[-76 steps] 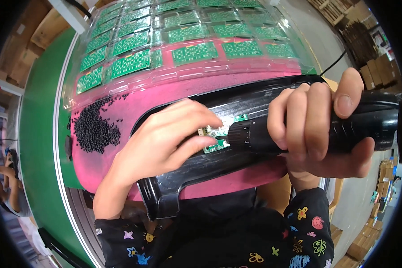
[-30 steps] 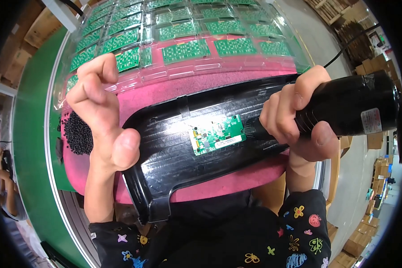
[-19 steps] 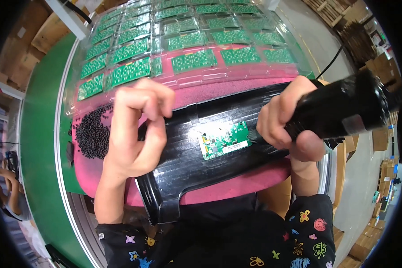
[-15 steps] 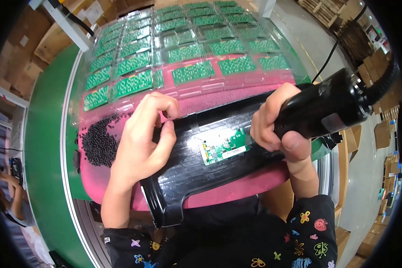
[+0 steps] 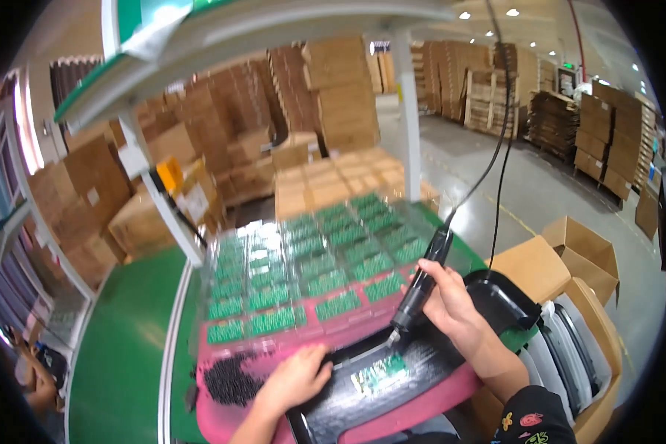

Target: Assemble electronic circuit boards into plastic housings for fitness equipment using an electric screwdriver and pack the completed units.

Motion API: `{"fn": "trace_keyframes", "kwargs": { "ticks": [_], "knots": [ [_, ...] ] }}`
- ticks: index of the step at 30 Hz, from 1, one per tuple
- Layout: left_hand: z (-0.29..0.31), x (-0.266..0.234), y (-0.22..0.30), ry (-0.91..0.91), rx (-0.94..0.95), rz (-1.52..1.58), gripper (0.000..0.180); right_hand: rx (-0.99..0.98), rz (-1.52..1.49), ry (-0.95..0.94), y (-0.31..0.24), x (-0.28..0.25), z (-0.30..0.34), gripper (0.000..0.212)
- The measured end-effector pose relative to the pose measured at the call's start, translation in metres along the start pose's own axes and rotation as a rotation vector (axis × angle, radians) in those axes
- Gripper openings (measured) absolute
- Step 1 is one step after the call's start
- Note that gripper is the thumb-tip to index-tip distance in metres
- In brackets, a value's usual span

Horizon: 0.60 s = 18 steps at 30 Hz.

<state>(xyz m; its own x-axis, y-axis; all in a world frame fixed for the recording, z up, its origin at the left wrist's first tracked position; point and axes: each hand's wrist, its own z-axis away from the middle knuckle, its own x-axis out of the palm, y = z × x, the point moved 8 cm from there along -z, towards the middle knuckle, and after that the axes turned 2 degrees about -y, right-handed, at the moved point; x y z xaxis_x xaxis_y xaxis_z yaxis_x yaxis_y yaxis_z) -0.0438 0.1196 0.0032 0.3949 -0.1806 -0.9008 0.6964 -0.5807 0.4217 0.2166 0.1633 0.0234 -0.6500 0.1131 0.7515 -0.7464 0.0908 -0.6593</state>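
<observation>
My right hand [image 5: 448, 296] is wrapped round a black electric screwdriver [image 5: 422, 288], whose tip points down at the far edge of a long black plastic housing [image 5: 340, 411]. A green circuit board [image 5: 381, 374] sits on the housing, just nearer than the tip. My left hand [image 5: 300, 377] rests at the housing's left part with its fingers curled toward the thumb. Whatever they pinch is too small to make out. To its left, a heap of small black screws [image 5: 233, 379] lies on the pink mat [image 5: 218, 422].
Clear plastic trays with several rows of green circuit boards [image 5: 322, 281] stand beyond the housing. On the right, an open carton [image 5: 607, 355] holds black and white parts. A white post [image 5: 407, 118] and a shelf [image 5: 274, 29] frame the bench. Brown boxes [image 5: 340, 96] are stacked behind.
The view has tilted up, bringing the shelf and stacked boxes into sight. The screwdriver has swung from lying sideways to upright, its tip now down by the housing's far edge.
</observation>
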Motion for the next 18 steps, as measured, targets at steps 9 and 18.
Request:
{"fn": "trace_keyframes", "kwargs": {
  "ticks": [9, 18],
  "knots": [
    [0.006, -0.007, 0.003, -0.060, -0.004, -0.043, 0.031, -0.591, 0.758, -0.691, -0.085, 0.117, 0.112, 0.024],
    [0.017, -0.093, 0.071, 0.423, 0.026, 0.021, 0.020, -1.063, 1.718, -0.895, -0.139, 0.193, 0.213, 0.032]
  ]
}}
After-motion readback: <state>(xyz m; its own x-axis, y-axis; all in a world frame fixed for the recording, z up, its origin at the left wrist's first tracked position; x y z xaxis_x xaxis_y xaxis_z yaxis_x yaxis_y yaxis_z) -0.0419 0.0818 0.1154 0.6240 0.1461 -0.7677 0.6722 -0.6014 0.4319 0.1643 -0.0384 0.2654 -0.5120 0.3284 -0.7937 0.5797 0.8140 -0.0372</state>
